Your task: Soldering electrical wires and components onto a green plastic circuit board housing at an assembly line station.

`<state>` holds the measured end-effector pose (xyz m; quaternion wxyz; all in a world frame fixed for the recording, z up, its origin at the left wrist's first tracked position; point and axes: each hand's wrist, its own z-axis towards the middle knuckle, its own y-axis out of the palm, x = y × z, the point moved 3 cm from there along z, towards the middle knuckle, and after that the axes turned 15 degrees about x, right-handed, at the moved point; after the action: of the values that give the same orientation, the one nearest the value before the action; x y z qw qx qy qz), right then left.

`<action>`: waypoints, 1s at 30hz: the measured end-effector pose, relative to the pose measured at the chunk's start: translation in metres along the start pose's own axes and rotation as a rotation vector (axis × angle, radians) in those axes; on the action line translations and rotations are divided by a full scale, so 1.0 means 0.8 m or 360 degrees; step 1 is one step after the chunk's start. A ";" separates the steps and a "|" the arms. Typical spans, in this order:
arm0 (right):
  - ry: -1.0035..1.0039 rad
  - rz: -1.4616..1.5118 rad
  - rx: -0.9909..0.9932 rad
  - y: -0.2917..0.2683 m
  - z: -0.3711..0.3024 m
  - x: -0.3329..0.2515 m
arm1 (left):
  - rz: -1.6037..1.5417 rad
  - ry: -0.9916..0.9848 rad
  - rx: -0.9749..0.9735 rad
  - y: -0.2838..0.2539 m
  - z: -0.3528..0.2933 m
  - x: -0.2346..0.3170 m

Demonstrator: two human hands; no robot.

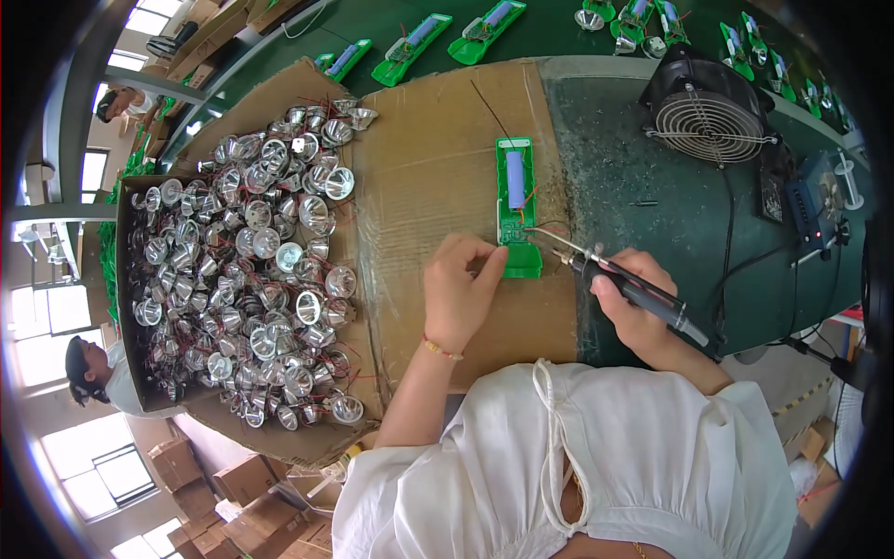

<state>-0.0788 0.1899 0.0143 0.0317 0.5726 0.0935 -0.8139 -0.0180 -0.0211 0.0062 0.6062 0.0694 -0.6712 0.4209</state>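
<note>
A green plastic housing (521, 265) lies upright in view on the cardboard, with a lilac cylindrical battery cell (516, 182) in it. Below the cell sits a small green circuit board (511, 231) with thin red and dark wires. My left hand (460, 284) is closed at the housing's left edge, thumb and finger pinched against it near the lower end. In my right hand (633, 321) is a soldering iron (652, 300) with a dark handle and a thin metal tube along it. Its tip points left, close to the board; whether they touch I cannot tell.
At left, a box (154, 396) is heaped with silver reflector cups (265, 244) trailing red wires. A black fan (710, 121) and a blue soldering station (819, 210) stand right. Several green housings (410, 51) line the far side. The flattened cardboard (419, 140) covers the middle.
</note>
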 end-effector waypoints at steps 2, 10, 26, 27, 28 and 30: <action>-0.0021 0.0002 0.0097 0.006 -0.001 0.007 | 0.0026 0.0083 0.0009 0.004 0.004 0.002; 0.0185 0.0080 0.0015 0.014 -0.004 0.019 | 0.0052 0.0014 -0.0009 0.010 0.007 0.001; 0.0482 0.0337 0.0237 0.001 -0.011 0.022 | 0.0009 0.0043 -0.0003 0.010 0.010 -0.002; 0.0487 0.0312 0.0239 0.000 -0.011 0.023 | 0.0026 -0.0008 -0.0013 0.011 0.010 -0.002; 0.0494 0.0287 0.0239 -0.001 -0.012 0.023 | 0.0044 -0.0061 -0.0023 0.011 0.009 -0.003; 0.0485 0.0282 0.0227 -0.001 -0.011 0.021 | 0.0068 -0.0072 -0.0019 0.009 0.009 -0.002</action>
<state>-0.0766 0.1933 -0.0042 0.0480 0.6961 -0.0116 -0.7163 -0.0275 -0.0220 0.0018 0.5820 0.0610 -0.6886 0.4282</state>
